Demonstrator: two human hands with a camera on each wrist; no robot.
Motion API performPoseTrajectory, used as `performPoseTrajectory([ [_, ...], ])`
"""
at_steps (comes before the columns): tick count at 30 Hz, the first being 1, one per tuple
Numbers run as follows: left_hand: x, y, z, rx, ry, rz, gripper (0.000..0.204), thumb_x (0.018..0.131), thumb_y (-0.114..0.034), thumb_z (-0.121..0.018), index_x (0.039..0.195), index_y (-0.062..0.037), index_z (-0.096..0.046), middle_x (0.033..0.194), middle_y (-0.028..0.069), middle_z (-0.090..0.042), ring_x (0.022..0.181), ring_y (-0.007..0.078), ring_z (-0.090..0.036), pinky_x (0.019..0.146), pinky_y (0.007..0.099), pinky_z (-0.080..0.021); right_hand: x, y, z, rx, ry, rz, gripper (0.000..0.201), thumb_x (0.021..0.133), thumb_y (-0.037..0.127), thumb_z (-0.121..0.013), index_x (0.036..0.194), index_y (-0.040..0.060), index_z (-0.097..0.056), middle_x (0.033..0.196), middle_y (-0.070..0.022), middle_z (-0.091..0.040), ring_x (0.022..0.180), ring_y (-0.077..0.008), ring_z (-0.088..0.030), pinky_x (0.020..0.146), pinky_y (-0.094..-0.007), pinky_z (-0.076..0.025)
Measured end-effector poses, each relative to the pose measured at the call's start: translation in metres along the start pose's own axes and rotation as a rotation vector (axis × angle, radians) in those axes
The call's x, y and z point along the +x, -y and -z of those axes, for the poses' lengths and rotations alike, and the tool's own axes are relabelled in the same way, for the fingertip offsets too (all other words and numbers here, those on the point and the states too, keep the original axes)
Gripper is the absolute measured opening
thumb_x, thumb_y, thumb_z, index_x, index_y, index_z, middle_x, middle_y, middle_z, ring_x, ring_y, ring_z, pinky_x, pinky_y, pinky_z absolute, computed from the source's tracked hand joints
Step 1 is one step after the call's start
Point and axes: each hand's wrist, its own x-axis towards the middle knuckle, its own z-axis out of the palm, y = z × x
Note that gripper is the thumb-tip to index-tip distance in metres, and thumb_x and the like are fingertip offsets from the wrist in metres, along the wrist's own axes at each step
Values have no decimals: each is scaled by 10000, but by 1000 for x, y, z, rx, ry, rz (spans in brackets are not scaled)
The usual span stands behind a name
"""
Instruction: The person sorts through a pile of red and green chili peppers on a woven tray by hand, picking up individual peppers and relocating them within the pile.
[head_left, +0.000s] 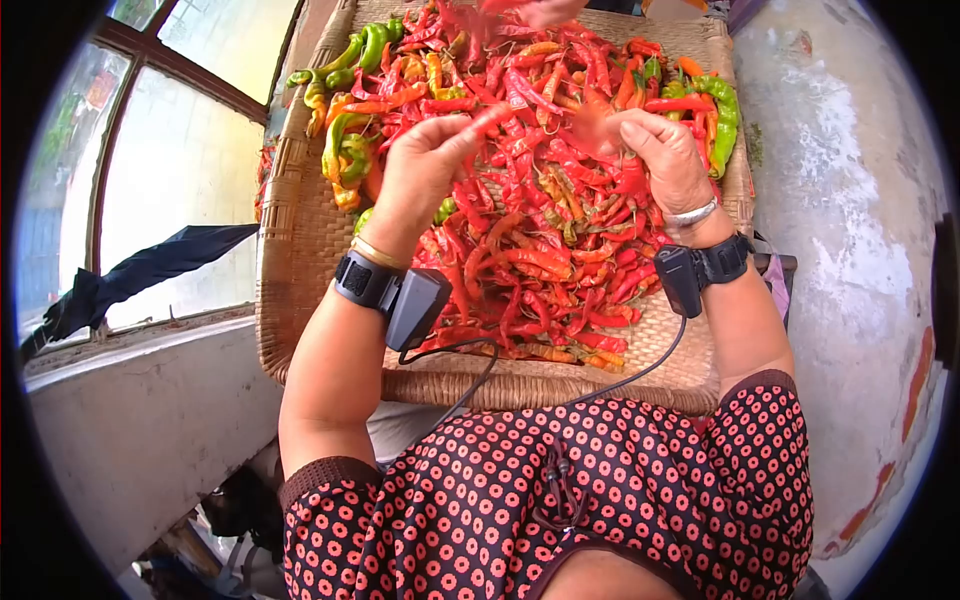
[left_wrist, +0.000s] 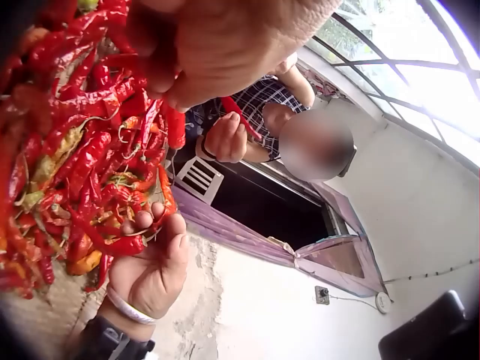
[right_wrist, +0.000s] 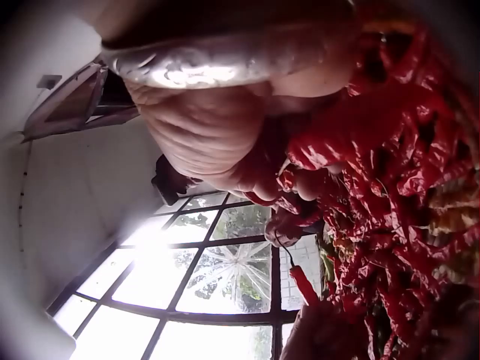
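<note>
On my far left, in the head view, the window (head_left: pixel 160 170) has dark framing and bright panes, and a dark, bunched length of fabric (head_left: pixel 150 280) lies slantwise along its pale sill. The woven tray (head_left: pixel 300 290) comes next, with plaited sides and a thick rounded rim that curves close to that ledge, leaving little room there.

Inside its left side lie curved, smooth green peppers (head_left: pixel 375 48), some turning yellow and orange. My left hand (head_left: pixel 420 165), bare with a gold-toned bangle, is over the heap, its grip narrow, thumb and fingers pinching a slim red pepper (head_left: pixel 490 120). In the middle spreads the pile of red peppers (head_left: pixel 520 260), glossy, wrinkled and tangled, with a few dried, brownish ones among them. Bare weave shows towards the near right corner.

My right hand (head_left: pixel 668 165), wearing a silver bangle (head_left: pixel 692 213), has its grip closed on another red pepper (head_left: pixel 600 130), blurred in the head view. A cable (head_left: pixel 650 370) from each wrist unit hangs across the near rim. At the far side another person's hand (head_left: pixel 545 10) reaches over the tray; the left wrist view shows that person in a checked shirt (left_wrist: pixel 262 97). Right of the tray stands a wall (head_left: pixel 840 230) with rough, flaking plaster.
</note>
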Motion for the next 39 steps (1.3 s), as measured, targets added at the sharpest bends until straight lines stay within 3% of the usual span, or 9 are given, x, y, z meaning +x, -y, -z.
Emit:
performPoseTrajectory([
  [6,5,-8,1,121,-346,-350,347,861,-91,-573,1193,-42,-483,972,2,-553,712,50,-551,604,184,-448,3,-3,11,363,-84,-55,252,901,148,-480,1052,-20,-593,950,-93,-631,834,-150,-609,793,-270,-485],
  [11,-22,6,-29,162,390,47,298,858,-94,-583,1145,-31,-534,983,-9,-591,721,35,-541,594,191,-466,-6,3,-21,656,80,-35,349,873,118,-497,1188,-32,-497,1082,-117,-580,984,-197,-575,875,-309,-464],
  [13,-35,12,-47,189,525,120,345,853,-127,-605,1170,-23,-519,1005,-1,-588,768,48,-552,625,199,-474,-11,3,-35,707,118,-29,378,869,122,-503,1212,-34,-472,1112,-120,-560,1041,-205,-543,923,-322,-434],
  [23,-38,14,-47,191,574,197,239,882,-288,-567,771,-78,-592,593,-57,-531,530,21,-488,493,165,-365,-18,-5,-49,697,167,-135,366,887,105,-491,1224,-34,-455,1125,-94,-554,1003,-150,-547,880,-286,-437],
  [29,-37,4,-42,203,544,240,240,878,-244,-572,710,-72,-570,610,-67,-496,550,21,-486,487,194,-385,2,-8,-10,518,25,6,320,884,117,-495,1178,-7,-527,1127,-99,-580,1022,-178,-552,856,-302,-448],
  [31,-35,7,-40,178,517,222,216,882,-251,-568,743,-86,-577,604,-59,-519,539,20,-497,479,181,-386,5,6,-8,171,-94,162,324,886,149,-507,1184,24,-533,1094,-72,-589,988,-151,-548,852,-273,-437],
  [35,-30,10,-35,34,429,245,178,889,-246,-562,787,-104,-589,609,-47,-554,527,26,-521,474,168,-395,3,4,-6,-34,-205,36,303,878,170,-533,1148,34,-562,1038,-45,-597,942,-130,-550,834,-256,-435],
  [37,-29,8,-35,23,396,252,173,889,-248,-563,800,-102,-592,618,-48,-556,522,32,-522,477,169,-398,3,-3,-7,-432,86,55,281,847,163,-576,1088,19,-590,982,-49,-602,901,-130,-562,809,-261,-442],
  [39,-25,6,-32,-3,331,268,168,888,-250,-564,805,-106,-590,629,-49,-557,519,34,-521,480,170,-399,0,-7,-8,-915,217,208,253,767,134,-630,988,17,-596,944,-123,-599,879,-256,-586,780,-314,-458],
])
